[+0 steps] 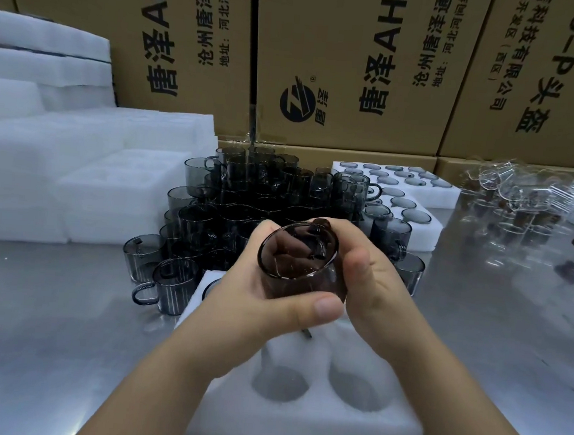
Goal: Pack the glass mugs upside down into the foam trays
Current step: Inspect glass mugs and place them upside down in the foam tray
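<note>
The mug (297, 262) is gripped by left hand (265, 305) and right hand (373, 286), fingers curled round it. It should be turned mouth down and lowered gently into the tray (296, 427).

Both forearms bare, rising from the bottom edge and converging at centre. Left hand (259, 294) palm up, cupped under a glass mug (297, 262); thumb lies across its near wall, fingers show through the glass. Right hand (376, 286) clasps the mug's right side, thumb up beside the rim, fingertips curled over the far edge.
</note>
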